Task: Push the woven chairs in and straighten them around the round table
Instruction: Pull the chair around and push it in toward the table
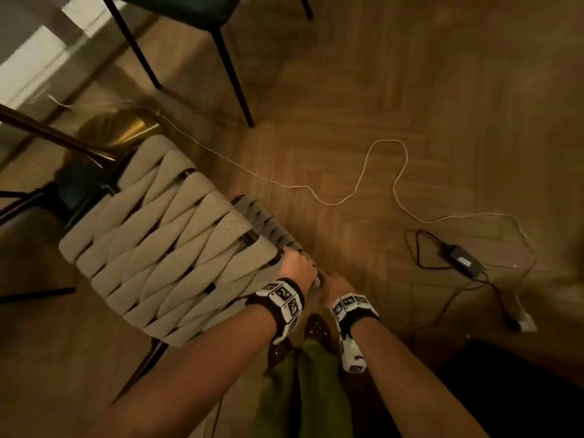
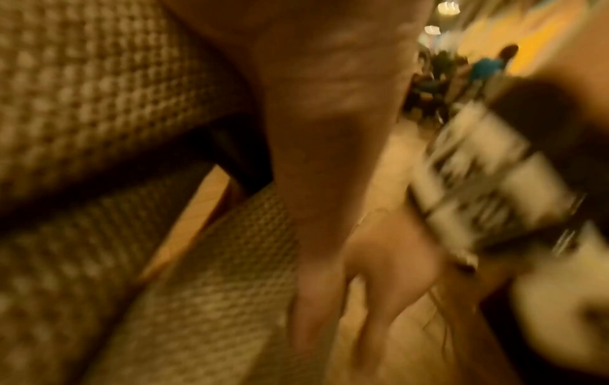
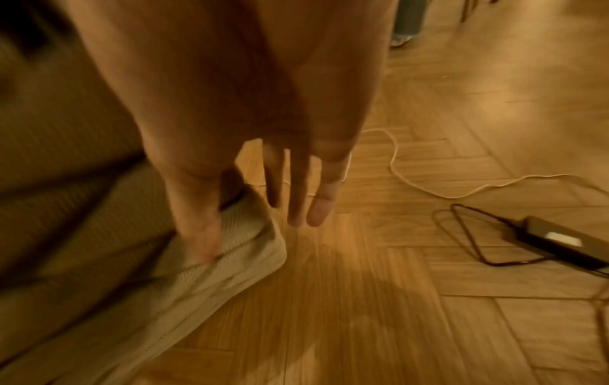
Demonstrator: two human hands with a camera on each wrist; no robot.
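Observation:
A woven chair (image 1: 158, 248) with wide beige straps stands at the left, its seat tucked toward the round table's dark rim (image 1: 47, 131) and gold base (image 1: 126, 128). My left hand (image 1: 297, 267) rests on the top corner of the backrest. In the blurred left wrist view its fingers (image 2: 313, 299) stretch down beside a strap (image 2: 214, 299). My right hand (image 1: 335, 284) sits right beside it at the same corner. The right wrist view shows the thumb (image 3: 201, 229) pressing a strap (image 3: 243, 260) while the other fingers (image 3: 296, 187) hang straight above the floor.
A dark chair (image 1: 189, 14) on thin black legs (image 1: 234, 74) stands beyond. A white cable (image 1: 379, 172) and a black power adapter (image 1: 464, 257) with cords lie on the wood floor to the right. Dark furniture (image 1: 521, 390) fills the lower right corner.

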